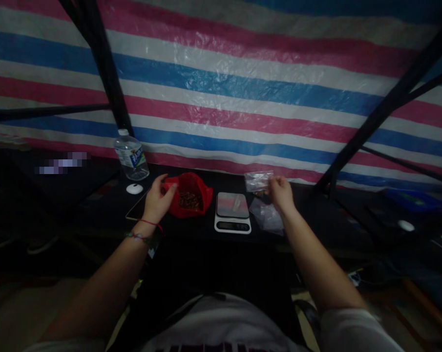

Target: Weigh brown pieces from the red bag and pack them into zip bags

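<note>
My left hand (159, 199) grips the left side of an open red bag (180, 211), with the thumb near the rim. Inside the bag lie many small brownish pieces (191, 201), too small to name. A small clear plastic bag (258, 181) is pinched in my right hand (280, 193), raised a little above the table. Between the two hands sits a white digital scale (222, 207) with a flat square pan and a dark display strip at the front. Beside the scale, under my right hand, rests a heap of clear plastic bags (266, 215).
A clear plastic bottle (133, 159) with a white cap stands at the back left, with a white computer mouse (134, 188) in front of it. Another white mouse (406, 225) and a blue tray (411, 199) are at the right. Dark metal posts (109, 73) frame a striped plastic sheet (221, 98) behind the black table.
</note>
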